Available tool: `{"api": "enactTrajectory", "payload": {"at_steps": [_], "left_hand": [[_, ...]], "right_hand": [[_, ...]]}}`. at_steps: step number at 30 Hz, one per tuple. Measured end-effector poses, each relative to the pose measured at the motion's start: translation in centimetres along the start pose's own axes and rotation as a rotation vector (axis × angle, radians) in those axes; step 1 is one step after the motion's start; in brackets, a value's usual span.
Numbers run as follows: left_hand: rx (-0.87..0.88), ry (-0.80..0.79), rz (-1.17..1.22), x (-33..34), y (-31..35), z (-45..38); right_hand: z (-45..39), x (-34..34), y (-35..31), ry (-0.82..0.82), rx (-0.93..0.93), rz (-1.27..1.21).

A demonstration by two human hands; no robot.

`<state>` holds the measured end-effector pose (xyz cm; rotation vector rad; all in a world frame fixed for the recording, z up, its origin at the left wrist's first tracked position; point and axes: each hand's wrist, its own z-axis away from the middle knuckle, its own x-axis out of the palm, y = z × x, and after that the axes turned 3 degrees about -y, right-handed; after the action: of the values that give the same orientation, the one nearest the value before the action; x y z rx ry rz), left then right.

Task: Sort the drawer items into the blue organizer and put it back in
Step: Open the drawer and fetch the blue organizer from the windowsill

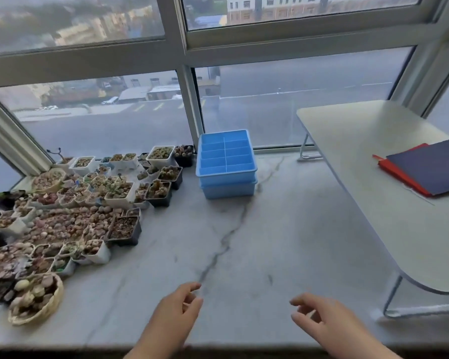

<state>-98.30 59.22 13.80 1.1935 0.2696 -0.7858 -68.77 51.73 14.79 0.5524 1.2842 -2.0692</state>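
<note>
A marble-look bench (283,242) of pale grey stone, smooth and crossed by dark veins, runs under a wide window (109,117) with grey metal frames.

Well to the left of the left hand's grip (178,310) lies a dense cluster of small pots (75,211), too many to count: square white plastic ones, a few black ones and two woven, straw-coloured baskets (36,300), all filled with pebble-like succulents in pink, tan and green.

The left hand hovers just above the bench near its front edge, fingers loosely curled, its grip empty. The right hand (319,317) hovers beside it, apart from it, fingers also relaxed and slightly bent, its grip empty too.

Well beyond both grips, against the window frame and a little right of the left hand's line, sit two blue plastic organizers (227,182), stacked one on the other. They are rectangular with rounded rims. The top one is split by thin dividers into two columns of narrow compartments, about five rows deep, and nothing shows inside them. What the lower one holds is hidden.

To the right of the right hand's grip, and beyond it, stands a low white table (368,161) with a rounded corner and thin metal legs. On it lie two flat folders, a dark blue one (433,167) overlapping a red one (397,172).
</note>
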Motion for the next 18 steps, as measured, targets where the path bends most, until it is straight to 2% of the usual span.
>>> {"api": "enactTrajectory", "payload": {"at_steps": [7, 13, 18], "left_hand": [[0.022, -0.036, 0.179, -6.8, 0.8, -21.2], [-0.025, 0.037, 0.208, -10.3, 3.0, -38.2], [-0.154, 0.020, 0.254, -10.0, 3.7, -46.7]], "right_hand": [[-6.1, 3.0, -2.0, 0.179, 0.333, -0.140], [-13.2, 2.0, -7.1, 0.198, 0.334, -0.173], [-13.7, 1.8, -9.2, 0.238, 0.443, -0.216]]}}
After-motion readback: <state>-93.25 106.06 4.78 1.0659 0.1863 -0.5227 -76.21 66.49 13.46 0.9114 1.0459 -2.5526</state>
